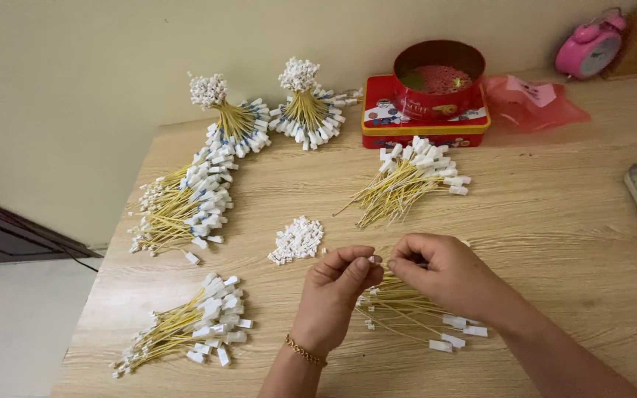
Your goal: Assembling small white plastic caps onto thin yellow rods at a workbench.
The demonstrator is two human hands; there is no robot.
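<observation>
head | wooden table (pixel 554 221) against cream wall (pixel 112 59) | wire bundles (pixel 407 180) spread out

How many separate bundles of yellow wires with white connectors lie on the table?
6: two upright at the back, one long at left, one centre, one front-left, one under the hands, partly hidden.

both hands, left hand (pixel 337 284) and right hand (pixel 436 269), pinch a small white connector (pixel 374 259) (above yellow wires (pixel 399 306)).

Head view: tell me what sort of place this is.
Probably a home table used for piecework assembly: a wooden table with bundles of yellow wires, a pile of small white connectors, and a pink alarm clock.
</observation>
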